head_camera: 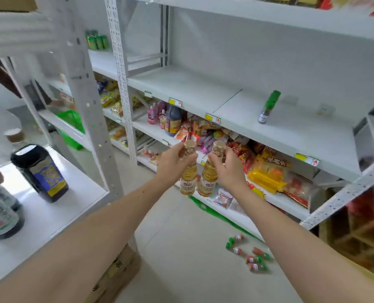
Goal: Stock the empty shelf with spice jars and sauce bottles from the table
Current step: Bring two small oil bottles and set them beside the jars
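Observation:
My left hand (173,164) grips a yellow sauce bottle (188,180) by its neck. My right hand (228,167) grips a second, matching yellow bottle (208,179) the same way. Both bottles hang upright side by side, close together, in front of and below the white shelf (203,95). That shelf is almost bare: one spice jar with a green cap (268,107) stands on its right part. Several small green-capped spice jars (247,253) lie on the floor below.
A white table (50,211) at the left carries a large dark soy jug (40,172) and dark bottles (0,215). Lower shelves hold snack packets (273,171) and dark sauce bottles (173,122). A grey upright post (87,101) stands at left. A cardboard box (118,272) sits on the floor.

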Motion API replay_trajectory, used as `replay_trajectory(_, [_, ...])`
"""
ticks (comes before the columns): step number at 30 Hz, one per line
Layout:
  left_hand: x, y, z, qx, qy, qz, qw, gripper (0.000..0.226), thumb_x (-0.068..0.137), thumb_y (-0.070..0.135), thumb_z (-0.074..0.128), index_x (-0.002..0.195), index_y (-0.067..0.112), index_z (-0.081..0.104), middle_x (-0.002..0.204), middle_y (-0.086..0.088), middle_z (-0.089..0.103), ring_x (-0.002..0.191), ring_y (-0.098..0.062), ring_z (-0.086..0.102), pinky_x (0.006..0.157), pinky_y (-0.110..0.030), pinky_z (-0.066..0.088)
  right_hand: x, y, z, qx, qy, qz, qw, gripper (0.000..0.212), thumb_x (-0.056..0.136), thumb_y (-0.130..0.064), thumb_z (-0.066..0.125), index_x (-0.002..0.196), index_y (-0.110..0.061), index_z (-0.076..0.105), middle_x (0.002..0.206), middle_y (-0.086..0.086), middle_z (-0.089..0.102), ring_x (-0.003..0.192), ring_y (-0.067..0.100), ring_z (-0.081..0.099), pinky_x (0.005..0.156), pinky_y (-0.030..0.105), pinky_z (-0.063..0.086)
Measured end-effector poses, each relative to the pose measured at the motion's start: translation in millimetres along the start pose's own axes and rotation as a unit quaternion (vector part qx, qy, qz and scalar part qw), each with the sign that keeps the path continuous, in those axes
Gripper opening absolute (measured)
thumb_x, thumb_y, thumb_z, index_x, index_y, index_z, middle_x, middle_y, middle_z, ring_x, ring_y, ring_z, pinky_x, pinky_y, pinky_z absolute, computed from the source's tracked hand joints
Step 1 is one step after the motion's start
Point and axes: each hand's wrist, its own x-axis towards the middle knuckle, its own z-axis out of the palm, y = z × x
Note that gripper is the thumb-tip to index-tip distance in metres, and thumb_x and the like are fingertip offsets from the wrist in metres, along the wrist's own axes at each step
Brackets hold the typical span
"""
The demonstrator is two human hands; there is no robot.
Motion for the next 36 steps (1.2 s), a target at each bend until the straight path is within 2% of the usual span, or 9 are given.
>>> replay_trajectory(3, [32.7, 17.2, 38.0, -0.013, -0.024, 0.009, 1.0, 0.018, 0.083, 0.039, 0.068, 0.094, 0.025, 0.064, 0.077, 0.01, 0.061, 0.074, -0.007, 0.056, 0.068, -0.026, 0.048, 25.7, 25.7, -29.2, -0.013, 0.03, 0.012, 0.999, 0.026, 0.093, -0.048, 0.056, 0.106, -0.025, 0.052, 0.093, -0.005, 0.064, 0.086, 0.017, 0.061, 0.076, 0.038, 0.049])
replay_trajectory(5, [55.2, 27.6, 61.2, -0.011, -0.038, 0.022, 0.999, 0.019, 0.086, 0.032, 0.07, 0.102, 0.022, 0.066, 0.077, 0.016, 0.058, 0.073, -0.002, 0.053, 0.065, -0.017, 0.042, 42.1, 40.9, -45.0, -0.015, 0.049, 0.018, 0.999, 0.028, 0.094, -0.047, 0.055, 0.106, -0.022, 0.054, 0.091, -0.003, 0.064, 0.084, 0.017, 0.06, 0.074, 0.038, 0.048])
replay_trajectory(7, [77.8, 34.6, 82.6, -0.004, -0.055, 0.031, 0.998, 0.025, 0.086, 0.032, 0.069, 0.107, 0.018, 0.066, 0.08, 0.009, 0.06, 0.073, -0.005, 0.053, 0.065, -0.022, 0.045, 58.4, 54.9, -57.7, -0.021, 0.069, 0.035, 0.997, 0.032, 0.094, -0.047, 0.055, 0.106, -0.017, 0.055, 0.091, -0.002, 0.064, 0.084, 0.018, 0.06, 0.074, 0.039, 0.048])
replay_trajectory(10, [116.1, 38.5, 113.5, -0.009, -0.087, 0.047, 0.995, 0.032, 0.086, 0.035, 0.068, 0.113, 0.019, 0.063, 0.087, -0.003, 0.066, 0.079, -0.02, 0.06, 0.075, -0.041, 0.053, 85.5, 73.3, -74.3, -0.024, 0.096, 0.061, 0.993, 0.031, 0.094, -0.045, 0.056, 0.102, -0.016, 0.055, 0.088, -0.002, 0.063, 0.081, 0.016, 0.058, 0.07, 0.034, 0.043])
replay_trajectory(14, [171.5, 48.1, 148.5, -0.034, -0.121, 0.073, 0.989, 0.037, 0.086, 0.034, 0.067, 0.12, 0.023, 0.057, 0.091, 0.003, 0.067, 0.079, -0.013, 0.061, 0.076, -0.039, 0.053, 126.9, 94.7, -94.9, -0.04, 0.147, 0.092, 0.984, 0.029, 0.093, -0.045, 0.057, 0.096, -0.017, 0.053, 0.089, 0.0, 0.063, 0.083, 0.021, 0.059, 0.07, 0.037, 0.045])
replay_trajectory(18, [229.0, 62.2, 183.0, -0.081, -0.185, 0.082, 0.976, 0.046, 0.088, 0.025, 0.068, 0.129, 0.029, 0.048, 0.108, 0.001, 0.069, 0.097, -0.013, 0.064, 0.084, -0.037, 0.056, 168.2, 110.0, -115.1, -0.04, 0.196, 0.111, 0.974, 0.028, 0.093, -0.043, 0.057, 0.097, -0.015, 0.053, 0.093, 0.004, 0.064, 0.087, 0.025, 0.06, 0.074, 0.039, 0.048])
replay_trajectory(20, [252.5, 69.8, 199.4, -0.084, -0.203, 0.103, 0.97, 0.044, 0.089, 0.022, 0.066, 0.128, 0.031, 0.048, 0.111, 0.001, 0.067, 0.099, -0.014, 0.063, 0.085, -0.033, 0.053, 184.8, 117.9, -124.0, -0.034, 0.219, 0.122, 0.967, 0.029, 0.093, -0.044, 0.056, 0.099, -0.016, 0.053, 0.096, 0.004, 0.064, 0.09, 0.025, 0.06, 0.078, 0.042, 0.049])
replay_trajectory(29, [341.9, 101.4, 283.4, -0.092, -0.26, 0.148, 0.95, 0.039, 0.091, 0.021, 0.063, 0.126, 0.024, 0.046, 0.115, -0.004, 0.063, 0.094, -0.022, 0.062, 0.079, -0.033, 0.053, 252.2, 164.5, -162.0, -0.033, 0.259, 0.158, 0.952, 0.03, 0.092, -0.045, 0.055, 0.105, -0.018, 0.054, 0.101, 0.0, 0.064, 0.096, 0.022, 0.06, 0.084, 0.044, 0.05])
replay_trajectory(36, [409.4, 123.2, 360.7, -0.092, -0.269, 0.143, 0.948, 0.039, 0.089, 0.016, 0.065, 0.123, 0.021, 0.047, 0.1, -0.001, 0.06, 0.077, -0.016, 0.059, 0.068, -0.029, 0.047, 317.5, 215.7, -207.7, -0.05, 0.256, 0.157, 0.952, 0.035, 0.092, -0.047, 0.054, 0.106, -0.015, 0.054, 0.101, 0.002, 0.064, 0.096, 0.023, 0.06, 0.083, 0.045, 0.051])
